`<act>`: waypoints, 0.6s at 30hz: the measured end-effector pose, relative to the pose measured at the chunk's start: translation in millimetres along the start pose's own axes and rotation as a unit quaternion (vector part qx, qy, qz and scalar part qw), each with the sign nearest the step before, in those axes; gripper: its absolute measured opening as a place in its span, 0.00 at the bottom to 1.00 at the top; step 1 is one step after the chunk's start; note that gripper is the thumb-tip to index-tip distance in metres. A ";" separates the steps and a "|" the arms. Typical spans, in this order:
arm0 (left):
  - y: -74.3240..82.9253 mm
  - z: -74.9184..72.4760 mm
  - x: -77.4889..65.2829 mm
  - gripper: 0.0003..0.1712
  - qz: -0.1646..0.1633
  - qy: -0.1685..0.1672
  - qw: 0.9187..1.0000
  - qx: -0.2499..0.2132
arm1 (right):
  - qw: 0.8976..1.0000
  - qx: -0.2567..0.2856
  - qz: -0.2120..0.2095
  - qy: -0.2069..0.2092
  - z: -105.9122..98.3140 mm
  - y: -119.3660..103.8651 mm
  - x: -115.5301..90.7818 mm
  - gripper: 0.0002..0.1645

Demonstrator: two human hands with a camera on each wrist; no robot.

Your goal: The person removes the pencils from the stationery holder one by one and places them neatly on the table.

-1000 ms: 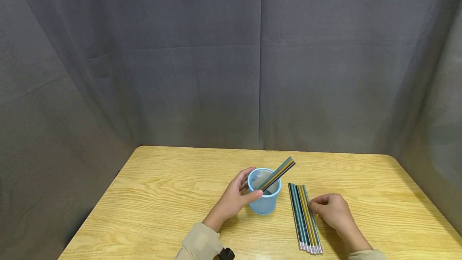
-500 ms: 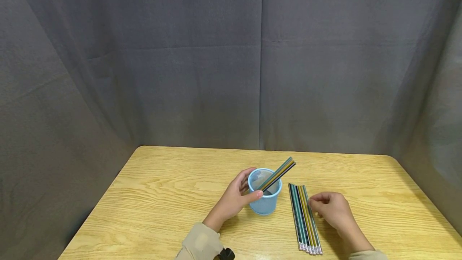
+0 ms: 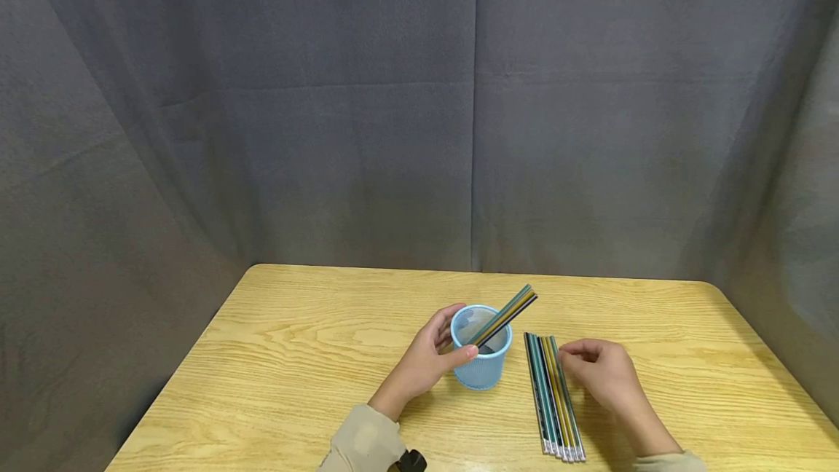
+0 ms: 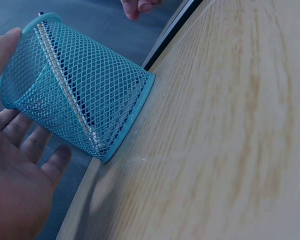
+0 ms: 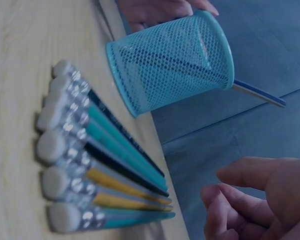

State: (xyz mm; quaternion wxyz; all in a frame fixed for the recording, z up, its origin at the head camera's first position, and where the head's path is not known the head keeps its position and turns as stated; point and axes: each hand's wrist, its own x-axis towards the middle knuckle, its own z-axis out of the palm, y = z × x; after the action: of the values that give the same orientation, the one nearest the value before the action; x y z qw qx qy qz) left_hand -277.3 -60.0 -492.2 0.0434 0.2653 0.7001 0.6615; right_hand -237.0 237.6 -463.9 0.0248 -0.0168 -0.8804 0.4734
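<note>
A light-blue mesh pencil cup [image 3: 480, 372] stands on the table with several green, yellow and black pencils [image 3: 513, 309] leaning right inside it. My left hand [image 3: 422, 364] holds the cup from the left, thumb at the near rim and fingers round the far side. Right of the cup lies a row of several pencils [image 3: 554, 403], side by side, their white erasers [image 5: 52, 146] facing me. My right hand [image 3: 606, 372] is beside the row's right edge, fingertips close to the far end of the outermost green pencil. Its fingers are loosely bent, with nothing between them.
The wooden table [image 3: 314, 341] has rounded far corners. A grey cloth curtain [image 3: 354, 130] hangs behind it and along both sides. A black object [image 3: 411, 461] shows at the left sleeve [image 3: 367, 443].
My right hand has shifted slightly away from me along the outermost green pencil. The left hand, cup and pencils stay where they were.
</note>
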 end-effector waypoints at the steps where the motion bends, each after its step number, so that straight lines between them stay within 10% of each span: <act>1: 0.1 0.0 -0.1 0.39 0.000 0.000 1.000 0.001 | 1.000 0.001 -0.002 0.003 -0.1 -1.5 0.2 0.13; 18: 0.2 0.2 0.3 0.39 0.007 -0.004 1.000 -0.013 | 0.994 0.088 -0.038 0.043 3.2 -21.9 -0.8 0.21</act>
State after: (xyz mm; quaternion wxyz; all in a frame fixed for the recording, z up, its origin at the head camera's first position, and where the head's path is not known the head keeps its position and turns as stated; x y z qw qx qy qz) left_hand -277.4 -59.6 -492.0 0.0451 0.2717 0.6893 0.6701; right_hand -236.6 222.8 -447.4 0.0819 -0.0008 -0.8336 0.5463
